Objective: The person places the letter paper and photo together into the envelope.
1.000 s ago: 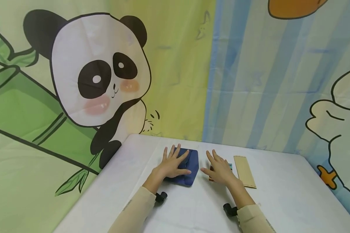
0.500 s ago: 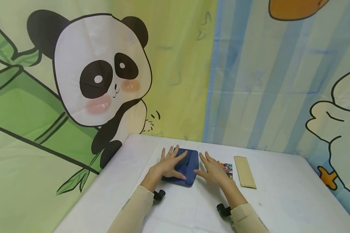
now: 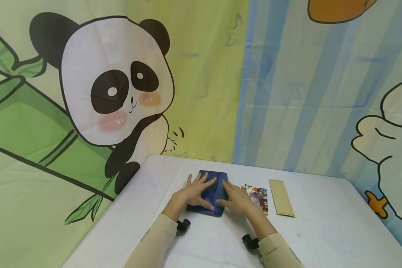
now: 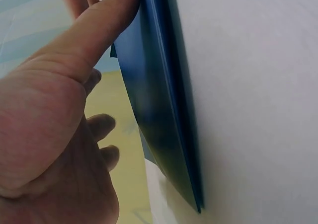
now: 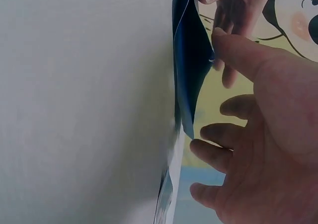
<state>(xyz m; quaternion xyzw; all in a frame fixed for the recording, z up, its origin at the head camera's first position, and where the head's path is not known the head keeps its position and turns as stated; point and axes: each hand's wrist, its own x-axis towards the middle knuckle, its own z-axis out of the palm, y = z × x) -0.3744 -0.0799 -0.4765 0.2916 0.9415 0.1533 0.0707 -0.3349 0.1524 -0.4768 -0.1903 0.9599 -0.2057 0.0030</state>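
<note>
Left arm: the forearm extends forward from the near edge of the view, angled inward. The left hand (image 3: 193,194) is palm down over the left part of the blue folder (image 3: 218,194). Its fingers are spread and extended, pointing toward the far edge of the table (image 3: 325,219); the thumb points inward, across the folder's near part. In the left wrist view the thumb (image 4: 94,33) lies against the folder's upper face. Contact of the other left fingertips cannot be told.

Right arm: the forearm extends forward, angled to the left. The right hand (image 3: 238,199) is at the folder's right edge, opposite the left hand. Its fingers are apart and lightly bent, with nothing enclosed between them. The index finger and thumb reach over the folder's right edge. In the right wrist view the thumb (image 5: 236,47) is at the folder's raised flap; whether it touches cannot be confirmed. The remaining fingers are clear of one another at their tips.

Folder: located on the table between the two hands, with a flap line along its right part. The right wrist view shows its upper layer bowed up from the layer beneath.

Adjacent items: the picture card (image 3: 260,199) lies just beside the right hand, which covers part of its left side. The tan strip (image 3: 281,198) lies to the right of the card, apart from it.
</note>
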